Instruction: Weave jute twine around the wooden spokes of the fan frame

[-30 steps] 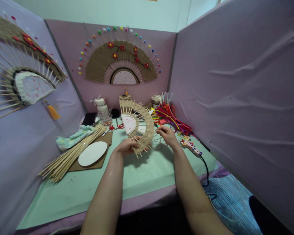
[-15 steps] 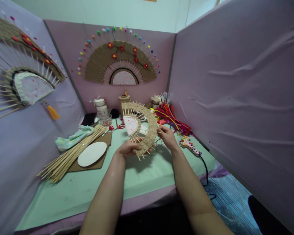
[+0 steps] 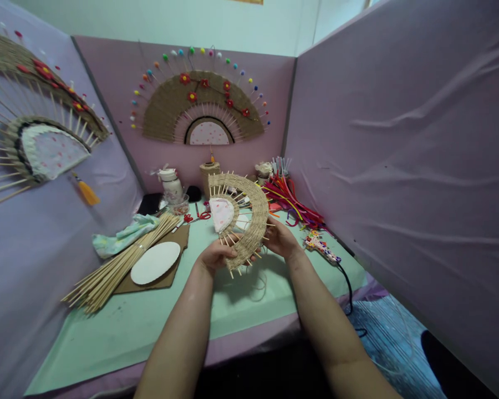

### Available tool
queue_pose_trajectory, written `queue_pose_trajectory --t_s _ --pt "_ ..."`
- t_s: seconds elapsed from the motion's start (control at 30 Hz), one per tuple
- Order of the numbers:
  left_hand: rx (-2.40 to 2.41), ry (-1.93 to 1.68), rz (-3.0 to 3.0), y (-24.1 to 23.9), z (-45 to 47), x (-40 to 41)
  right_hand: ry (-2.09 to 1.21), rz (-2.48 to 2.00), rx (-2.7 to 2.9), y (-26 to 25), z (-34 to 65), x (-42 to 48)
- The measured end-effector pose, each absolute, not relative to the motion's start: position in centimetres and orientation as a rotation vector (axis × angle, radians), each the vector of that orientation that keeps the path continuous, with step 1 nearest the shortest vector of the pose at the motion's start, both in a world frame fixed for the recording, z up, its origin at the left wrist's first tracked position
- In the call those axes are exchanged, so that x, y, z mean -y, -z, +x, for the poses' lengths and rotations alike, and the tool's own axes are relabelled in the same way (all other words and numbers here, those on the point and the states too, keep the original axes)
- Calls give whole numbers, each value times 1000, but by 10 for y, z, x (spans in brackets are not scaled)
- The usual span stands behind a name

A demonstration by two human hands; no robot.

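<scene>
A half-round woven fan (image 3: 260, 213) of twine on thin sticks is held up above the table, tilted with its straight side to the left. Its small half-disc centre (image 3: 222, 215) is white with pink spots. My left hand (image 3: 218, 254) grips the fan's lower end, thumb in front and fingers behind. At the outer right edge is my right hand (image 3: 281, 238), its fingers bent and partly hidden behind the woven band; what they pinch is hidden. A loose loop of twine (image 3: 258, 298) hangs below the fan.
Left on the table lie bundled sticks (image 3: 120, 263), a white oval card (image 3: 156, 263) and cardboard (image 3: 177, 271). Behind are red scissors (image 3: 203, 216), a white bottle (image 3: 172, 185) and a twine roll (image 3: 210, 177). To the right are coloured pipe cleaners (image 3: 293, 202) and a corded glue gun (image 3: 322, 247).
My right hand has moved from the fan's outer edge to partly behind it. The fan has turned slightly, and a twine loop now hangs lower beneath it. My left hand keeps its grip.
</scene>
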State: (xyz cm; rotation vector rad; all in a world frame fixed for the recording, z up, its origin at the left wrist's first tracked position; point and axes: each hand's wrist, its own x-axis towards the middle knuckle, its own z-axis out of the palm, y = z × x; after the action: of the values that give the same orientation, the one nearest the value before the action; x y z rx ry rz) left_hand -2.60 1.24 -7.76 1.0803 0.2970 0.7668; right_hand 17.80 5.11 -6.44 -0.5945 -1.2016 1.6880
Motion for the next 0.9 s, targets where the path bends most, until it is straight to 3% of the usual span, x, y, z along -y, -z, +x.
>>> queue_pose_trajectory --t_s 0.13,0.37,0.53,0.9 --pt "-315 -768 1075 77 -24 -12 -1727 -622 1151 64 179 -50" --pt "-357 -706 1086 75 -21 -10 -1477 -878 1218 68 176 -48" --pt "-385 -677 1045 72 -21 -11 -1655 -760 1185 69 176 -52" --pt "-420 -964 538 75 -9 -26 -1608 -694 1212 75 172 -52"
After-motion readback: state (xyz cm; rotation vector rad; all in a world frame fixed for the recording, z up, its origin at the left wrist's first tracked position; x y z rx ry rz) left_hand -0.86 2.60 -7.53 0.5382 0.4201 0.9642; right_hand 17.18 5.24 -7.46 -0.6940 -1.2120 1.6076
